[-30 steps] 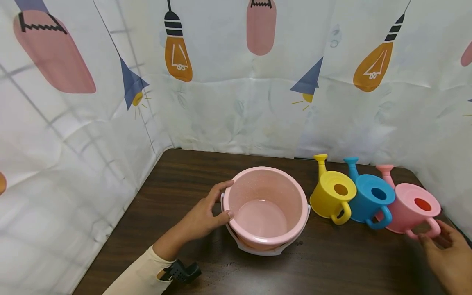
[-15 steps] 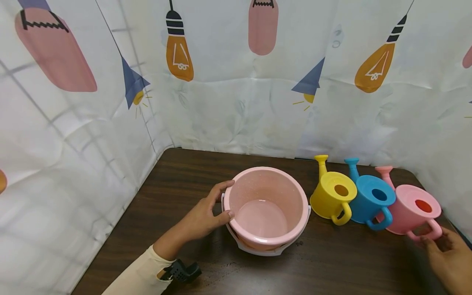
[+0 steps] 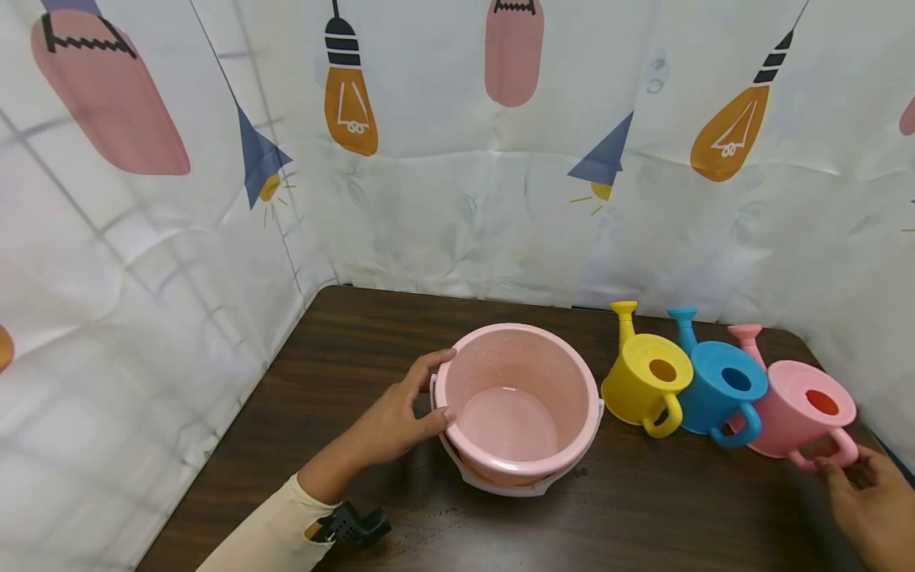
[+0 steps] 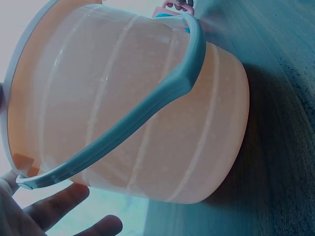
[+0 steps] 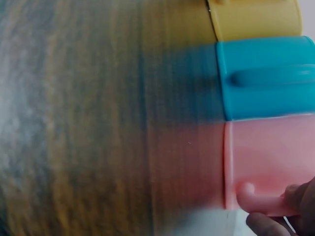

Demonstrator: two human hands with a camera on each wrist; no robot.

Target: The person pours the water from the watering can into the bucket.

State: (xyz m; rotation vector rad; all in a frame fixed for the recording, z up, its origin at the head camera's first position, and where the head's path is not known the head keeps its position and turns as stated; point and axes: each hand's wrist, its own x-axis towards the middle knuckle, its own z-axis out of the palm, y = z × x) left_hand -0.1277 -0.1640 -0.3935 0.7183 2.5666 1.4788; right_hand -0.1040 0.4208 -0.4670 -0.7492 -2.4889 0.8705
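A round pink bucket (image 3: 518,469) with a pale carrying handle (image 4: 142,110) stands upright in the middle of the table. My left hand (image 3: 389,425) rests on its left rim, thumb and index finger spread along the edge. In the left wrist view, other fingers (image 4: 61,204) stay extended beside the bucket wall. At the far right, my right hand (image 3: 874,504) pinches the looped handle (image 5: 266,204) of a pink watering can (image 3: 782,417). This can stands upright at the end of a row, beside a blue watering can (image 3: 718,397) and a yellow watering can (image 3: 636,385).
The dark wooden table (image 3: 343,342) has small wet specks near the bucket's front. Behind it and to the left hangs a white curtain (image 3: 429,214) printed with lamps. A dark wrist strap device (image 3: 353,526) sits at my left sleeve cuff.
The head view has shifted very slightly. My right hand sits a touch lower with the pink watering can's handle in its fingers. My left hand has stayed at the bucket's rim.
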